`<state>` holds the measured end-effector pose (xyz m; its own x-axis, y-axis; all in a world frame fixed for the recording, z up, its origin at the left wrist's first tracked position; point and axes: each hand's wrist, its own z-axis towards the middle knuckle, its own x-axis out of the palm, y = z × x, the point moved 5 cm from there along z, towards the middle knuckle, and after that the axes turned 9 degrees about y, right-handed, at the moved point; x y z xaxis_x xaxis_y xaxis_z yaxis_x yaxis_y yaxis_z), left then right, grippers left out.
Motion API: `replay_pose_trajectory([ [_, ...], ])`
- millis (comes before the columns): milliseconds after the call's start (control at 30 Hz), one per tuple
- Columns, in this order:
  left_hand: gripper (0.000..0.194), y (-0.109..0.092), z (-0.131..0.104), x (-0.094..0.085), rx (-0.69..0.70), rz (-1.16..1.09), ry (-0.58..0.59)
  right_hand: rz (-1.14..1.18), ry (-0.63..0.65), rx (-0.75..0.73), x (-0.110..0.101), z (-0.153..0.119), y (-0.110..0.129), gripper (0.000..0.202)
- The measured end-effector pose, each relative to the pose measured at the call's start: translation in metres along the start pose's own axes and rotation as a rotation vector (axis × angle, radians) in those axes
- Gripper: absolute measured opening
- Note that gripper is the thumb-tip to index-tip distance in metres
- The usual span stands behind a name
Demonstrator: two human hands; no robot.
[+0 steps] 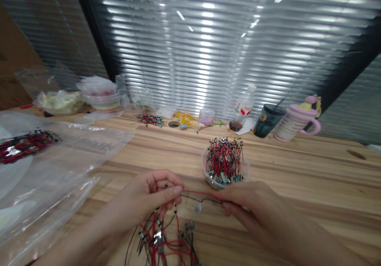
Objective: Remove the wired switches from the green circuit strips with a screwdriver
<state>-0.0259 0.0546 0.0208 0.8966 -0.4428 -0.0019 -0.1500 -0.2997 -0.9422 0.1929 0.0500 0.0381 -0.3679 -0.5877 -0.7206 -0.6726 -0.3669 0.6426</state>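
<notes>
My left hand [160,192] pinches one end of a thin red and black wire pair [201,193] between thumb and forefinger. At the other end my right hand [253,206] is closed on the same wires, so they stretch across between my hands. A small pale cylindrical part [197,207] hangs beside the black wire. Below my left hand lies a loose heap of red and black wires with small parts [160,238]. Beyond my right hand stands a clear round bowl [204,167] packed with upright red and black wire assemblies [224,155] with small green boards.
At the left, a plastic bag [98,147] lies near bundled wires [26,143]. Stacked plastic tubs [101,95] and another wire pile [150,119] are at the back. A bottle [245,101], a dark cup [268,120] and a pink-handled mug [293,123] stand back right.
</notes>
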Motion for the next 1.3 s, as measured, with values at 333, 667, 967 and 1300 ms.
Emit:
replay_pose_trajectory([
  [333, 0.032, 0.005, 0.005, 0.005, 0.182, 0.356, -0.071, -0.044, 0.050, 0.110, -0.003, 0.001, 0.010, 0.044],
  [667, 0.035, 0.002, 0.001, 0.007, 0.196, 0.360, -0.176, -0.003, 0.031, 0.160, -0.002, 0.004, 0.007, 0.045],
  [967, 0.039, -0.001, -0.015, 0.009, 0.532, 0.672, -0.312, 0.183, 0.169, 0.214, 0.001, 0.008, 0.011, 0.056],
  [1300, 0.022, 0.004, -0.002, 0.017, 0.285, 0.332, -0.107, 0.165, 0.185, 0.195, 0.010, 0.008, 0.017, 0.046],
])
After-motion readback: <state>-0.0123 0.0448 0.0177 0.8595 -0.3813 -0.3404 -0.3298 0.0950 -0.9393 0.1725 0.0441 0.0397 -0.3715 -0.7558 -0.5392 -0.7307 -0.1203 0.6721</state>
